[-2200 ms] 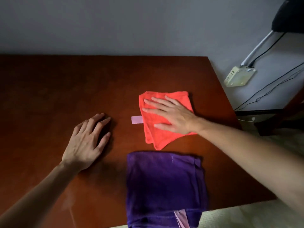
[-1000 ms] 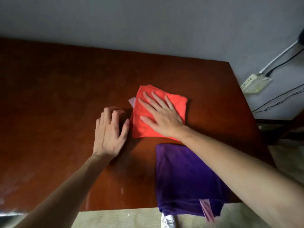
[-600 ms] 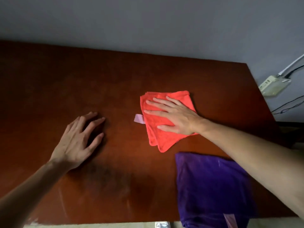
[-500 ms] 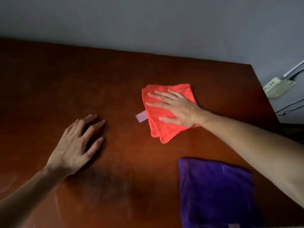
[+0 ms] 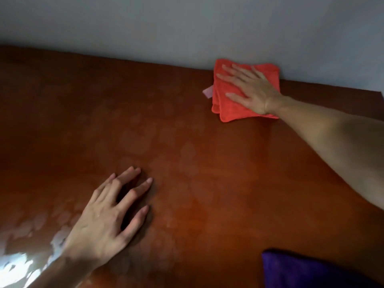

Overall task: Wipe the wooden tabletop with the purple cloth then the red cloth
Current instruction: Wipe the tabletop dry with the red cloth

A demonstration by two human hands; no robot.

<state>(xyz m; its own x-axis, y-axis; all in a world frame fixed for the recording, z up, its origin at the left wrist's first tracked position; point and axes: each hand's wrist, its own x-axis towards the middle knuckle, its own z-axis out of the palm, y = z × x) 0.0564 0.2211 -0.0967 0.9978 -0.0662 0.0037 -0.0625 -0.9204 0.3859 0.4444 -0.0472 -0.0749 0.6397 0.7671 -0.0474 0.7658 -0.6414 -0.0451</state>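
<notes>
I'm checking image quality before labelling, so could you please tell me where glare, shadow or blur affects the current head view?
Head view: bright glare washes out the tabletop at the lower left corner; the purple cloth sits in deep shadow at the lower right, its texture lost; the red cloth under the right hand is well lit; the left hand casts dark shadow between its fingers; the whole frame is slightly soft.

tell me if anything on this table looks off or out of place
Nothing is spilled or damaged. The wooden tabletop shows faint blotchy smears, with glare near the left hand. The red cloth, under the right hand, is pushed against the wall. The purple cloth lies at the near edge.
</notes>
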